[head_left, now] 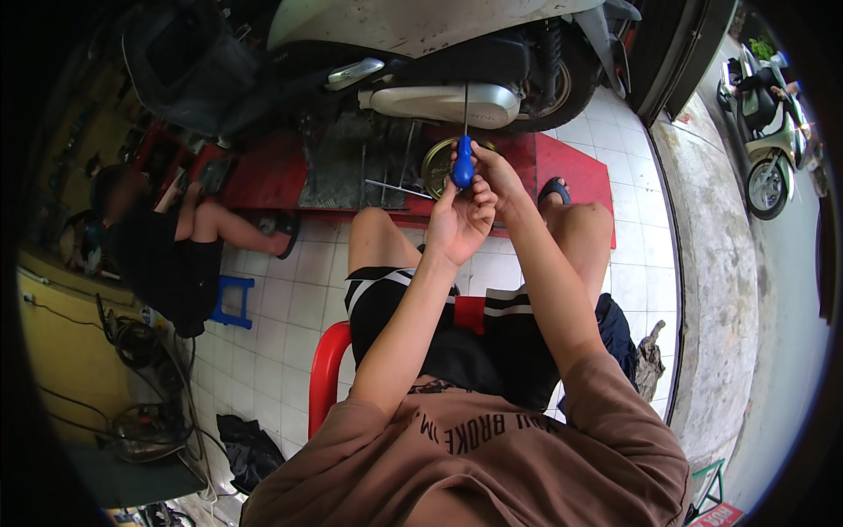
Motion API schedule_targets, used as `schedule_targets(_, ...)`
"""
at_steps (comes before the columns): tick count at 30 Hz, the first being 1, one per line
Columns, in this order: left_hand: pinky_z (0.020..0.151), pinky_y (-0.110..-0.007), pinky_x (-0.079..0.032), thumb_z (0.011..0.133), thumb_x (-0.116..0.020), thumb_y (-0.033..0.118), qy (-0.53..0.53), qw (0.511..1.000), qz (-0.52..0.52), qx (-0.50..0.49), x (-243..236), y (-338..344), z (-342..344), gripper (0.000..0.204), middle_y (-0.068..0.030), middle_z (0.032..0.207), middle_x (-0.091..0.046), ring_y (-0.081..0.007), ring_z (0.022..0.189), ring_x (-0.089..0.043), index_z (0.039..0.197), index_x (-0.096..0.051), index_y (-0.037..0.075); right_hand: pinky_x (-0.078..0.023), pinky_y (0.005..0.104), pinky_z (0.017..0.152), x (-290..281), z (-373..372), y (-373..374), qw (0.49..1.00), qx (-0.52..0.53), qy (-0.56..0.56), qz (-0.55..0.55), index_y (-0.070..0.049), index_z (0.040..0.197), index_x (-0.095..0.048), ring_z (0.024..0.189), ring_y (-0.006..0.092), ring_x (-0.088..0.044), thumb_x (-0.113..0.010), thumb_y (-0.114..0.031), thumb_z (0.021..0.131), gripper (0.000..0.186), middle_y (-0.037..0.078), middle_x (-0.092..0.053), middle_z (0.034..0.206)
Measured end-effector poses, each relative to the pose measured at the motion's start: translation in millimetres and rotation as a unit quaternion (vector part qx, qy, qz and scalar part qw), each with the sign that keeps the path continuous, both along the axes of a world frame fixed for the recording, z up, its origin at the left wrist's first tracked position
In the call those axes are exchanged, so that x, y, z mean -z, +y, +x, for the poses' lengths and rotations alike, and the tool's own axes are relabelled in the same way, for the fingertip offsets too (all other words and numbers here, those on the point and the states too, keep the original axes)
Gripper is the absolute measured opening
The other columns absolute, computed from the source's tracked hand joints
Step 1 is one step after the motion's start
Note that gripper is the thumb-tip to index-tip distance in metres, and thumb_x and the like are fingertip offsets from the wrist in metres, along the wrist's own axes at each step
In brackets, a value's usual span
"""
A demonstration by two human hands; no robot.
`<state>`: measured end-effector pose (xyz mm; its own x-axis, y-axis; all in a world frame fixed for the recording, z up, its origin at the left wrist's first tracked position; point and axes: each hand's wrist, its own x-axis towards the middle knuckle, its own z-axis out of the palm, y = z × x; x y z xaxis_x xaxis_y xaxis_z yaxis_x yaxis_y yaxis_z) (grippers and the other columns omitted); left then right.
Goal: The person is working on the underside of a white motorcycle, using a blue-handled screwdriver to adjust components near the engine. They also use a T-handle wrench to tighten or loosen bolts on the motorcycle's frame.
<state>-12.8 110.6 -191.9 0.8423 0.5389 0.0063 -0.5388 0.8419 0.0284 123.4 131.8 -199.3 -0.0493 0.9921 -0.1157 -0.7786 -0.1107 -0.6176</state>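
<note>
A screwdriver (463, 167) with a blue handle points away from me, its thin shaft lying across the pale side cover (417, 103) of a scooter. Whether its tip touches anything is too small to tell. My left hand (462, 224) is closed round the butt of the handle, thumb along its left side. Higher up, my right hand (500, 182) grips the right side of the same handle with curled fingers. Just behind the hands lies a round gold-coloured pan (436, 158), partly hidden by them.
The scooter stands on a low red platform (593, 180), where metal bars (395, 188) lie left of the pan. At left, another person (167, 228) sits near a blue stool (234, 301). Cables and a dark bag (246, 448) lie on the tiled floor. A parked scooter (768, 149) stands outside.
</note>
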Motion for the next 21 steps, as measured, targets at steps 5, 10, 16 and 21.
schedule_targets(5, 0.049, -0.021, -0.037, 0.087, -0.067, 0.040, 0.356, 0.878, 0.279, -0.155, 3.3, 17.9, -4.8, 0.039, -0.0009, 0.066, -0.053, -0.0095, 0.056, -0.048, 0.080, -0.058, 0.003, -0.046, 0.0222, 0.060, 4.2, 1.2, 1.1, 0.996, 0.068, -0.060, -0.001, -0.001, 0.093, -0.058, 0.063, 0.0091, -0.054, -0.057, -0.026, 0.095, 0.024, 0.004, -0.061, 0.075)
schedule_targets(10, 0.050, -0.027, -0.044, 0.067, -0.083, 0.032, 0.635, 0.283, 0.650, -0.307, -27.5, 7.4, -9.8, 0.038, -0.0043, 0.051, -0.056, -0.0121, 0.048, -0.054, 0.065, -0.059, 0.003, -0.051, 0.0280, 0.069, 6.1, -2.6, 2.3, 0.987, 0.090, -0.128, -0.030, -0.002, 0.089, -0.059, 0.072, 0.0156, -0.060, -0.057, -0.021, 0.094, 0.020, 0.007, -0.061, 0.077)
schedule_targets(16, 0.048, -0.029, -0.042, 0.083, -0.068, 0.043, 0.588, 0.569, 0.534, -0.211, 3.9, 17.3, -17.2, 0.042, -0.0034, 0.059, -0.059, -0.0152, 0.052, -0.058, 0.075, -0.059, 0.003, -0.052, 0.0340, 0.079, 8.3, -5.7, 5.1, 0.998, 0.046, -0.050, -0.017, 0.002, 0.105, -0.051, 0.086, 0.0239, -0.061, -0.041, -0.018, 0.100, 0.023, 0.012, -0.060, 0.093)
schedule_targets(21, 0.047, -0.023, -0.034, 0.095, -0.044, 0.056, 0.365, 0.892, 0.265, 0.027, 8.9, 18.4, -17.5, 0.054, -0.0032, 0.076, -0.060, -0.0109, 0.058, -0.051, 0.097, -0.057, 0.004, -0.052, 0.0335, 0.080, -2.5, -7.0, 3.0, 1.000, 0.016, -0.002, 0.019, 0.002, 0.111, -0.051, 0.090, 0.0225, -0.061, -0.035, -0.024, 0.102, 0.032, 0.012, -0.060, 0.097)
